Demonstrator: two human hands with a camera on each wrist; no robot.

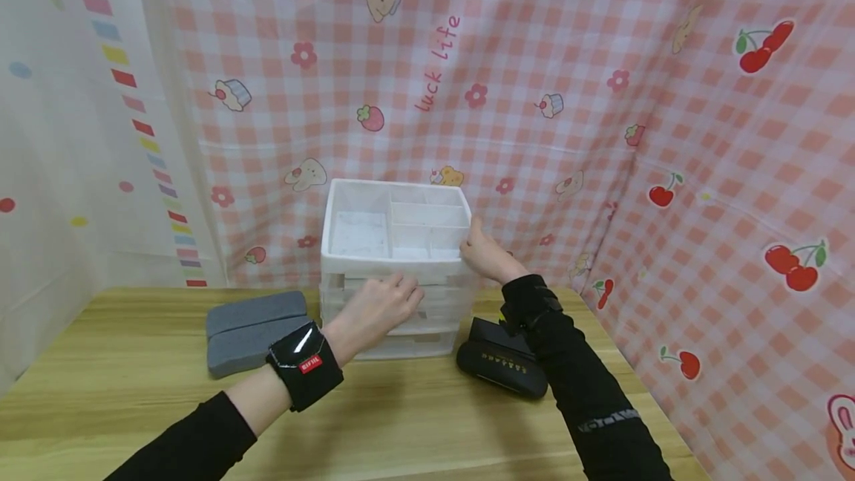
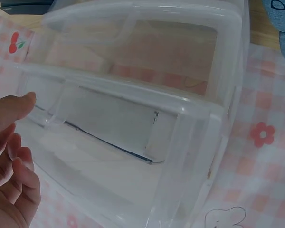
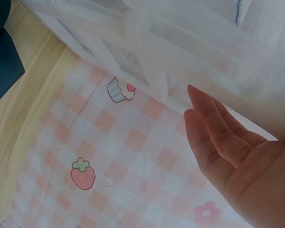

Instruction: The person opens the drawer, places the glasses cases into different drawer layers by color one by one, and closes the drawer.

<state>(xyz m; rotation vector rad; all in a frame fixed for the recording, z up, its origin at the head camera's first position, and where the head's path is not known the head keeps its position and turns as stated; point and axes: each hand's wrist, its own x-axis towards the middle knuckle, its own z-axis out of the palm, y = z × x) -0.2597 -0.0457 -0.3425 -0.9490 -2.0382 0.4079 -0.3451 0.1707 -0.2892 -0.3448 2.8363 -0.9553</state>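
A white plastic drawer organizer [image 1: 392,267] with a compartmented open top stands on the table against the cloth backdrop. My left hand [image 1: 381,309] is in front of its translucent drawers. In the left wrist view, the thumb and loosely bent fingers of that hand [image 2: 14,166] are beside a clear drawer front [image 2: 109,116], with nothing between them. At the organizer's right side is my right hand [image 1: 490,254]. The right wrist view shows its nearly straight fingers [image 3: 206,142] against the side wall, the thumb out of sight there.
Left of the organizer lies a grey fabric case [image 1: 257,332] with a fold line. Near its right front corner are a black glasses case [image 1: 502,370] and a dark box [image 1: 497,336], partly behind my right forearm. Checked cloth [image 1: 534,154] hangs behind and to the right.
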